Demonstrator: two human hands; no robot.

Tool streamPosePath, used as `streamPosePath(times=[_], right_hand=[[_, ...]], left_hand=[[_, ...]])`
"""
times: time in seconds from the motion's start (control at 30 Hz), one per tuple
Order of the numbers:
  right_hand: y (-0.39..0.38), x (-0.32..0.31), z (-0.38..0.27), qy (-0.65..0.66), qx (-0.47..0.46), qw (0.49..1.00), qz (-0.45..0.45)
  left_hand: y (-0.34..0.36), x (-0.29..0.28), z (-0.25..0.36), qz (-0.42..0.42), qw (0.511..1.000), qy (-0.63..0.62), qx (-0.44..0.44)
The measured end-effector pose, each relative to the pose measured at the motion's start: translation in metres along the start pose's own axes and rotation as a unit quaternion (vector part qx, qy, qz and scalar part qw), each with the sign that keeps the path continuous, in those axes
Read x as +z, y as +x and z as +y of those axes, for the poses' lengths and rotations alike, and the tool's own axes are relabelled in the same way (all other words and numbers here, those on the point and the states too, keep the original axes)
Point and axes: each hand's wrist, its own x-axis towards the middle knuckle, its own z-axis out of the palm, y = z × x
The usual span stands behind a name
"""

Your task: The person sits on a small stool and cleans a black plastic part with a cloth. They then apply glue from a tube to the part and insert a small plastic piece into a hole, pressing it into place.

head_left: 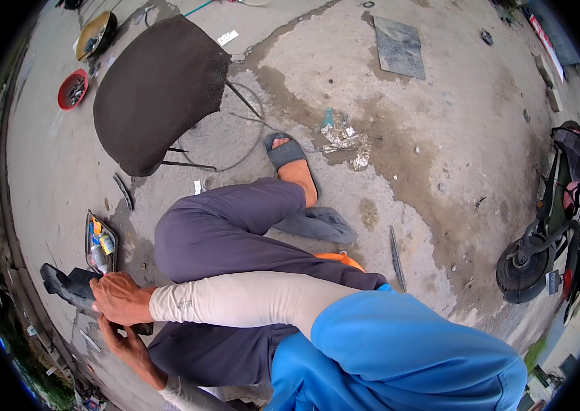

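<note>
A black plastic part point(70, 283), long and irregular with a notched end, sticks out beyond my hands at the lower left. My right hand point(123, 299), reaching across from the right in a beige sleeve, is closed over its near end. Just below, my left hand point(129, 351) has its fingers curled against the underside of the same part. Whether a small tool is also inside my right hand is hidden. Beside the part, a dark-rimmed tray point(116, 255) holds several small bottles and cans.
A chair with a dark brown cover point(156, 89) stands ahead on the left. Beyond it are a red bowl point(64, 103) of small metal pieces and a yellowish basin point(106, 34). A grey mat point(399, 48) lies far off. A parked motorcycle point(526, 264) stands at right.
</note>
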Motion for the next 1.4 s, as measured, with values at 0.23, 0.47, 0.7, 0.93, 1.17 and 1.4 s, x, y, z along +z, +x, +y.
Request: streamPosePath(times=[0.23, 0.47, 0.7, 0.93, 1.17, 1.4], right_hand=[[0.000, -0.038, 0.002, 0.034, 0.047, 0.998, 0.010], [0.014, -0.142, -0.019, 0.066, 0.078, 0.994, -0.025], [0.010, -0.179, -0.024, 0.094, 0.123, 0.985, -0.072], [-0.004, -0.184, -0.017, 0.181, 0.205, 0.960, -0.058], [-0.001, -0.184, -0.015, 0.238, 0.237, 0.937, -0.092], [0.000, -0.183, -0.013, 0.214, 0.273, 0.931, -0.113]], left_hand=[[0.026, 0.012, 0.043, -0.014, 0.999, -0.050, -0.013], [0.086, 0.000, 0.110, 0.003, 0.971, -0.029, 0.237], [0.083, 0.020, 0.123, 0.051, 0.957, -0.094, 0.269], [0.085, 0.032, 0.126, 0.035, 0.962, -0.108, 0.250], [0.087, 0.043, 0.114, 0.059, 0.972, -0.063, 0.219], [0.079, 0.043, 0.113, 0.079, 0.980, -0.062, 0.171]])
